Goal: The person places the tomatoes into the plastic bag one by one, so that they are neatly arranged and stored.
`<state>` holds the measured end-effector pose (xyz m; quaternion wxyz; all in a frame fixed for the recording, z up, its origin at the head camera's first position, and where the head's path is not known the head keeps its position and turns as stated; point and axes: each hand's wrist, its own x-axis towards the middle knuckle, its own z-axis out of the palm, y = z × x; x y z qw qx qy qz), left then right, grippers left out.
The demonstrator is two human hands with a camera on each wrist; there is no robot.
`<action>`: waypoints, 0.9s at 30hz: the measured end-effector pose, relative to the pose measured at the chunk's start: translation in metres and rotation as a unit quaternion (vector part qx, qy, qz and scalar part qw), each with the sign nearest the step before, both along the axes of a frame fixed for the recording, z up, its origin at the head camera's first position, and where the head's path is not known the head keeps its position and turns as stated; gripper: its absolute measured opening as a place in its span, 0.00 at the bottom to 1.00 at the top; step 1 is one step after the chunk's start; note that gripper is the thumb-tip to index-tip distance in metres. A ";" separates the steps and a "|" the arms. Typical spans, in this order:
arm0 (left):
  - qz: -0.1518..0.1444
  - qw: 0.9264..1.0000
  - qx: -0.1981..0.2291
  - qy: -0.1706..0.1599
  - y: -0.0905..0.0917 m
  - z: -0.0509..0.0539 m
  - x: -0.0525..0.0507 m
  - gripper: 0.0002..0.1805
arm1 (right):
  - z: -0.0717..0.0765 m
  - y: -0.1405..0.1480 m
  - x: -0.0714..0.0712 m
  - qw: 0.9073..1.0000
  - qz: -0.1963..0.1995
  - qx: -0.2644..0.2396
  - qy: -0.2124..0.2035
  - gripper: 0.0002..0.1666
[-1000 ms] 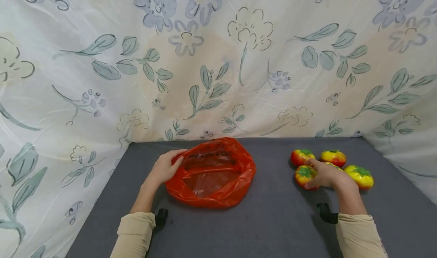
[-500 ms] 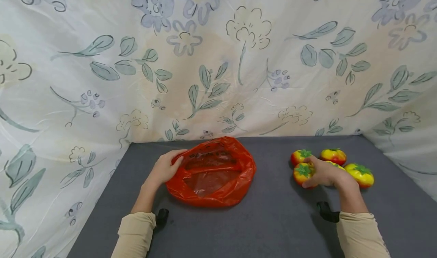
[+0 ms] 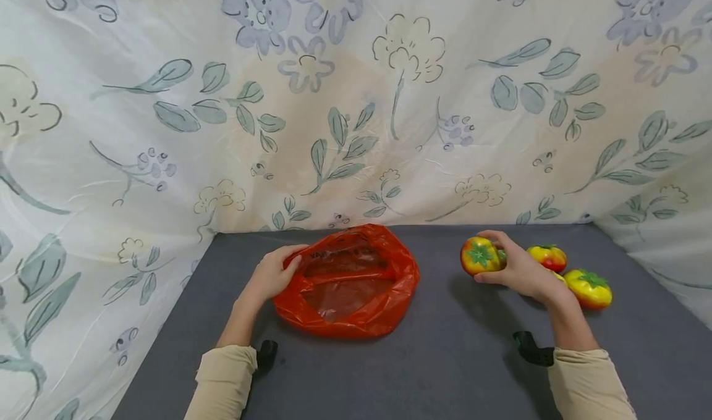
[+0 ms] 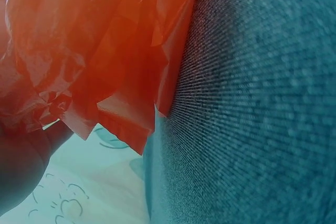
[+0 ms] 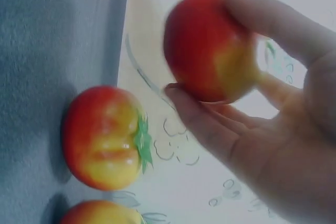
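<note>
My left hand [image 3: 275, 273] grips the left rim of a red plastic bag [image 3: 345, 327], its thumb over the edge. The bag stands on the table with its mouth wide and facing up; dark print shows on the inner back wall. In the left wrist view the bag [image 4: 105, 40] fills the upper left, and part of the hand [image 4: 23, 166] shows below it. To the right, my right hand [image 3: 520, 268] holds a red-and-yellow tomato [image 3: 478, 256] with a green leafy top, raised off the table. Thumb and fingers wrap that tomato [image 5: 210, 45] in the right wrist view.
Several similar tomatoes lie on the dark grey table [image 3: 434, 358] beyond and right of my right hand, including a mostly red one [image 3: 547, 257] and a yellower one [image 3: 589, 288]. Some are partly hidden by the hand. A floral cloth [image 3: 345, 99] hangs behind the table.
My right hand has lifted the tomato off the table and moved it slightly left and away from the others. The left hand and bag keep their places.
</note>
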<state>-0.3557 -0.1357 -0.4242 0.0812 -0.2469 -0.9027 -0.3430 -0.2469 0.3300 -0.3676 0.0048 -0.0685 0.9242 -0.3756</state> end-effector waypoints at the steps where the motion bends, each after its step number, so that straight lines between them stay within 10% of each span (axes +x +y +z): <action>1: 0.000 1.000 0.000 0.002 0.000 0.000 0.000 0.17 | 0.000 -0.001 -0.001 1.000 0.000 -0.009 0.011 0.52; 27: 0.016 1.000 -0.004 -0.020 0.007 0.001 -0.001 0.18 | -0.001 -0.014 -0.026 0.989 -0.054 -0.131 0.044 0.54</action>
